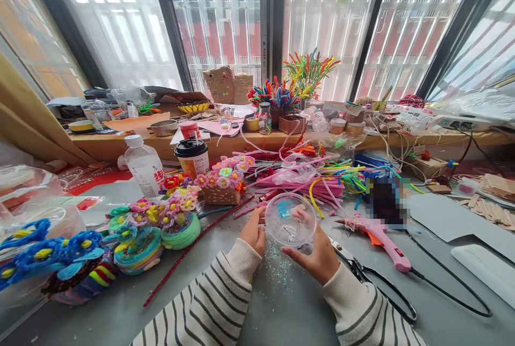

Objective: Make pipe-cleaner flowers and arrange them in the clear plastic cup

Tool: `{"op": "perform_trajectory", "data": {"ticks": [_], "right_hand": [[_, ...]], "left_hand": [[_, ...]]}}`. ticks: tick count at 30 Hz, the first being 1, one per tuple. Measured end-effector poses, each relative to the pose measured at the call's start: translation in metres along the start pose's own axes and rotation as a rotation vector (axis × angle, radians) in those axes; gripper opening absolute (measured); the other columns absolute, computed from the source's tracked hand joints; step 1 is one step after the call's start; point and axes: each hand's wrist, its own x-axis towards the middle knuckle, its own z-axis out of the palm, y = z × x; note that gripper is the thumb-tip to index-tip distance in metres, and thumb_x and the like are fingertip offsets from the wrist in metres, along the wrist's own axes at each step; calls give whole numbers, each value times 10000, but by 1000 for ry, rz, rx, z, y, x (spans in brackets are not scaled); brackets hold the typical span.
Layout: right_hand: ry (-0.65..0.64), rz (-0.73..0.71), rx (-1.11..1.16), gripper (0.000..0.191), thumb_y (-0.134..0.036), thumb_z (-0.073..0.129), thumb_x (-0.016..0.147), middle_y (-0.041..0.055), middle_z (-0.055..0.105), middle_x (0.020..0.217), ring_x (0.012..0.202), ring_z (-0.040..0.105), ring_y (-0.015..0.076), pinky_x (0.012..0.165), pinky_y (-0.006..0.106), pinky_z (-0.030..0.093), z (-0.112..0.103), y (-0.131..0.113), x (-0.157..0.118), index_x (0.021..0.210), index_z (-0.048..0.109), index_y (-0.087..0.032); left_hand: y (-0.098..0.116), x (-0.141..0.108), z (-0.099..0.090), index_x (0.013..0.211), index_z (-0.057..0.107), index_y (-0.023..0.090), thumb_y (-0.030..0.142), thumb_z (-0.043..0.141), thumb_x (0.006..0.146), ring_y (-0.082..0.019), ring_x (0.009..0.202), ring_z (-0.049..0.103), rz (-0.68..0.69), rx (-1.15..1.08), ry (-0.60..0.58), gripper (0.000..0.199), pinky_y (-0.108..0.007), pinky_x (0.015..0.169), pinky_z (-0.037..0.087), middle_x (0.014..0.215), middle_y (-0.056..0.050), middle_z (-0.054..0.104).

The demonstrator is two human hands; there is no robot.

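Clear plastic cup [287, 230] at centre: left hand [251, 232] at nine o'clock, right hand [317, 255] at four, grips part-closed round it. Flower pot [182, 233] at nine looks finished; glitter [281, 268] at six lies loose on tabletop [298, 311].

The left hand [253, 232] and right hand [316, 252] hold the cup [290, 220] over the worktop [269, 314]. Glitter [281, 271] lies at its 6 o'clock; the glue gun [386, 241], at 3 o'clock.

The gray table [298, 314] bears scissors [362, 268], glitter [279, 268] and a pink glue gun [388, 244].
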Motion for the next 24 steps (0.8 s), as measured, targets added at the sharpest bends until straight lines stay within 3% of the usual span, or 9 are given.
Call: {"op": "perform_trajectory", "data": {"ticks": [6,19,24], "right_hand": [[13,-13,-21,685,-455,648,643,160,559,1141,1055,533,286,894,449,429,-2,2,0,1201,399,-144],[101,119,53,682,-472,652,623,156,552,1130,1024,540,286,885,464,416,3,0,0,1174,413,-150],[96,28,98,704,-392,668,615,149,502,1195,1108,482,284,938,454,386,5,2,0,1208,364,-165]], "left_hand": [[-7,-1,0,1101,469,158,64,454,633,-187,886,583,-2,-28,3,478,-370,857,440,1033,-87,594],[-6,-2,0,1140,416,139,43,435,635,-182,879,581,2,33,-10,515,-360,779,468,1054,-114,574],[-5,-5,4,1213,374,168,142,562,625,-221,970,548,74,39,-92,617,-356,765,472,1138,-125,535]]}}
